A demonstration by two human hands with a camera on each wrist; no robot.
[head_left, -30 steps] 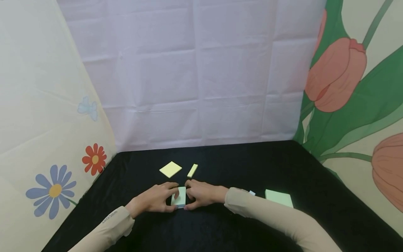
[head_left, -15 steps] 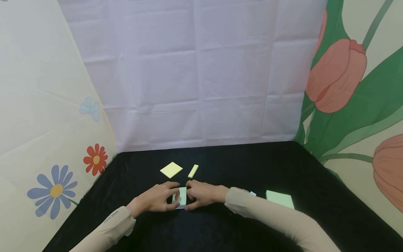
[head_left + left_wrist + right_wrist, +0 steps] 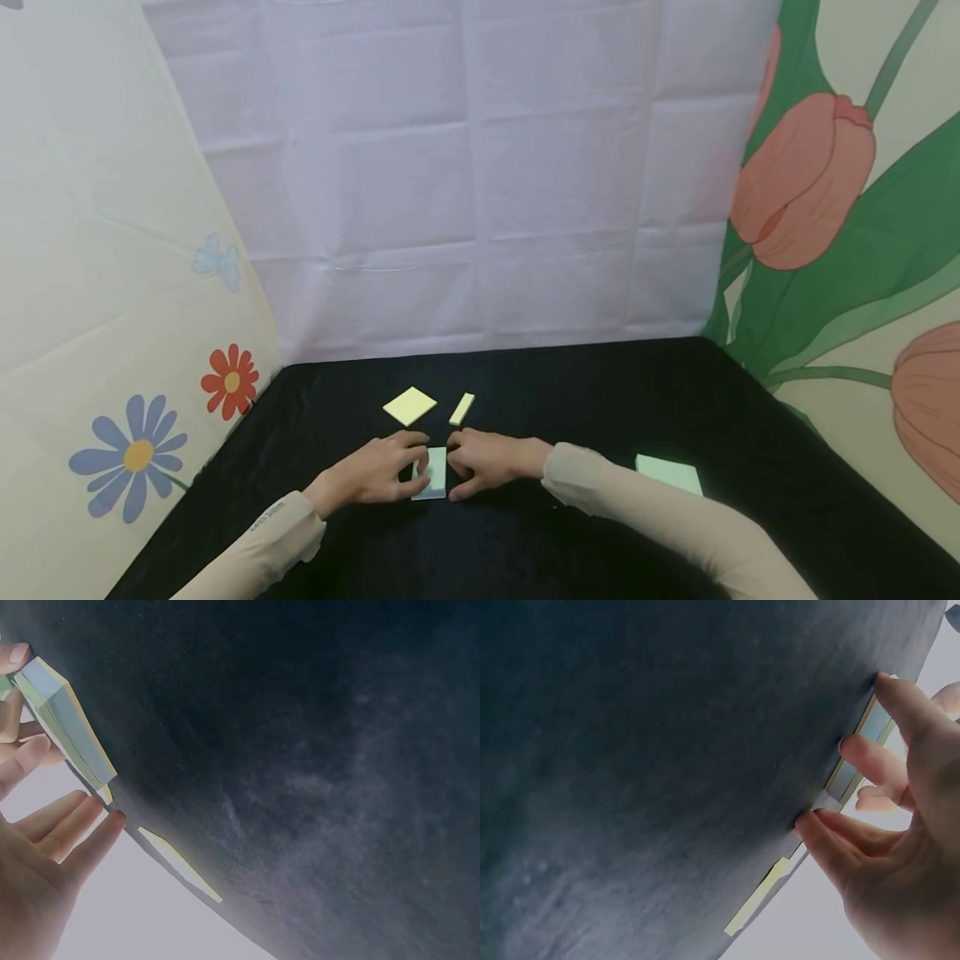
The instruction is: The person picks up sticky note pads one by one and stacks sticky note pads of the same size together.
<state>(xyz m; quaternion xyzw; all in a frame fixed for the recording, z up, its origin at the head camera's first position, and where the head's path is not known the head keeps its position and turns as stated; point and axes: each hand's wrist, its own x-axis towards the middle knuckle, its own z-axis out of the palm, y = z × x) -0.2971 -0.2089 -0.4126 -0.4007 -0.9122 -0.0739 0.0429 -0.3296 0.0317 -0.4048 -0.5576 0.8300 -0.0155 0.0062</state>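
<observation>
A stack of sticky notes (image 3: 437, 472), pale green on top with blue and yellow layers at its side in the left wrist view, lies on the black cloth between both hands. From the left comes my left hand (image 3: 380, 472), its index finger bent over the stack and its thumb by the front corner; the other fingers stretch out in the left wrist view. On the other side, my right hand (image 3: 491, 463) has loosely bent fingers and its thumb beside the stack's right edge. Whether fingertips touch it is hard to tell. Neither hand grips it.
Behind the hands lie a square yellow sticky pad (image 3: 410, 407) and a narrow yellow strip pad (image 3: 462, 409). A larger pale green pad (image 3: 670, 474) sits to the right, partly behind the right sleeve. A white sheet (image 3: 480, 175) hangs at the black table's (image 3: 585, 400) far edge.
My right hand has shifted slightly right, off the stack's edge. My left thumb has moved a little up and inward along the front corner. The stack stays nearly in place.
</observation>
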